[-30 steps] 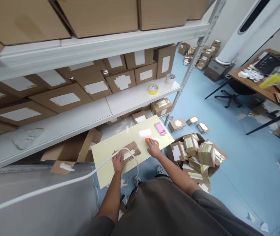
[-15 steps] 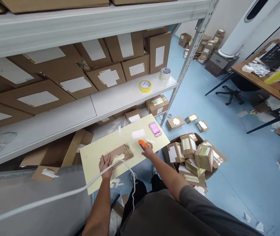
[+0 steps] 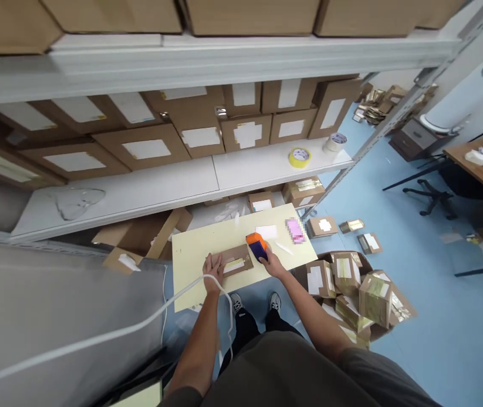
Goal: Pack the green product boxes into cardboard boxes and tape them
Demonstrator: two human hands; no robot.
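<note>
One white cable (image 3: pixel 97 338) partly hides left hand (image 3: pixel 213 269), spread on carton (image 3: pixel 236 255); right hand (image 3: pixel 272 263) grips orange-blue tool (image 3: pixel 257 246), end covered.

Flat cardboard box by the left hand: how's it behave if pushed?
Flat cardboard box probably slides rather than tips: it lies low on the cream board. Likely fairly stiff, since its edges look straight. Perhaps light, being thin cardboard outside, but contents are hidden.
</note>
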